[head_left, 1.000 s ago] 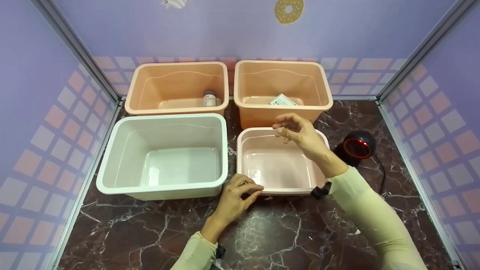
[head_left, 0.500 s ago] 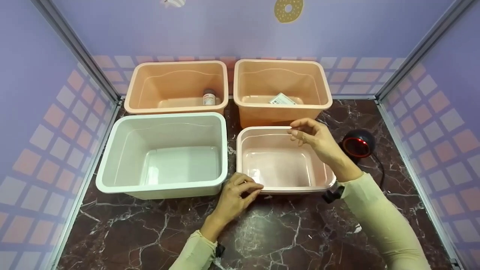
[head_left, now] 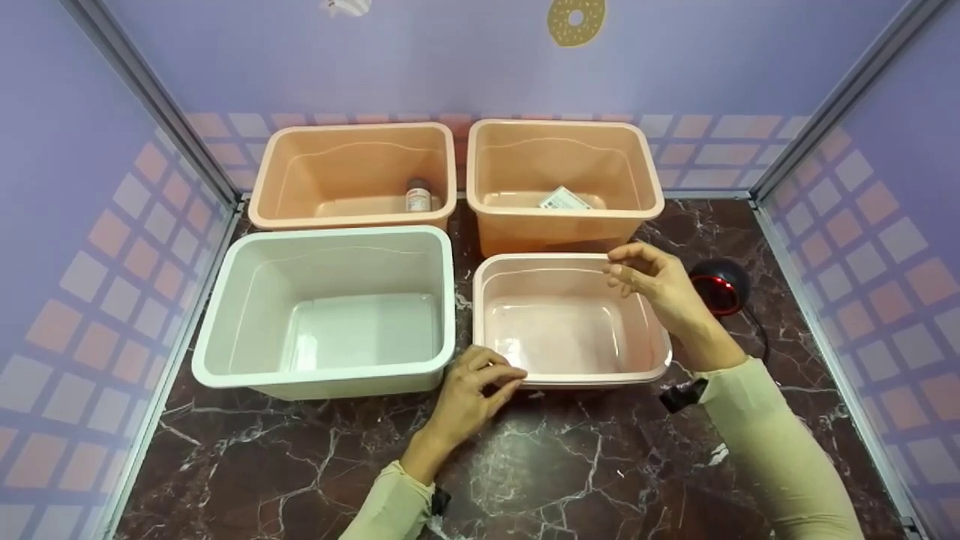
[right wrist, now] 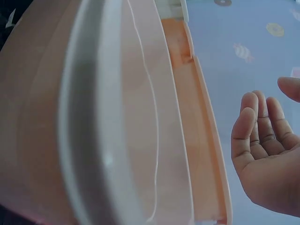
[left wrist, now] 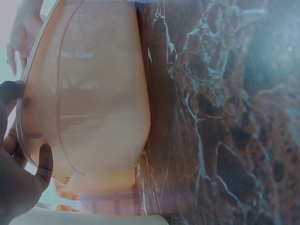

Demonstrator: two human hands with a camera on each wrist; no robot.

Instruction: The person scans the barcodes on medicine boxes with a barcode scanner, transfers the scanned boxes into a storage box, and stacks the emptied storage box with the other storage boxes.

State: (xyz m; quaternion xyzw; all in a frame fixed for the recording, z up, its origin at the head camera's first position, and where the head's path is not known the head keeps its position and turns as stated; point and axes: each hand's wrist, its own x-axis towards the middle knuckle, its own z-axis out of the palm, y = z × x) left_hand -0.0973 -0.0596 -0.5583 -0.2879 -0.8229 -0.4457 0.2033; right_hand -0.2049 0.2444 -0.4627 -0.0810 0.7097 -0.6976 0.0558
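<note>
My left hand (head_left: 469,394) grips the near left corner of a pale pink plastic bin (head_left: 600,378). In the left wrist view its thumb (left wrist: 45,161) lies on the outer wall, and the other fingers reach the rim. Above the bin's right side hovers my right hand (head_left: 660,289), fingers loosely bent with nothing between them. The right wrist view shows the same hand (right wrist: 265,150) beside the bin's rim (right wrist: 110,117), apart from it. No object is visible inside the pink bin.
Left of the pink bin stands a white bin (head_left: 322,373). Behind are two orange bins, one (head_left: 360,129) holding a brown-capped bottle (head_left: 418,196), the other (head_left: 566,127) a white box (head_left: 564,199). A black device (head_left: 720,285) with a red glowing ring stands right, its cable trailing.
My right hand has moved right and slightly toward me, from over the pink bin's far rim to its right side. My left hand and the bins stay put.
</note>
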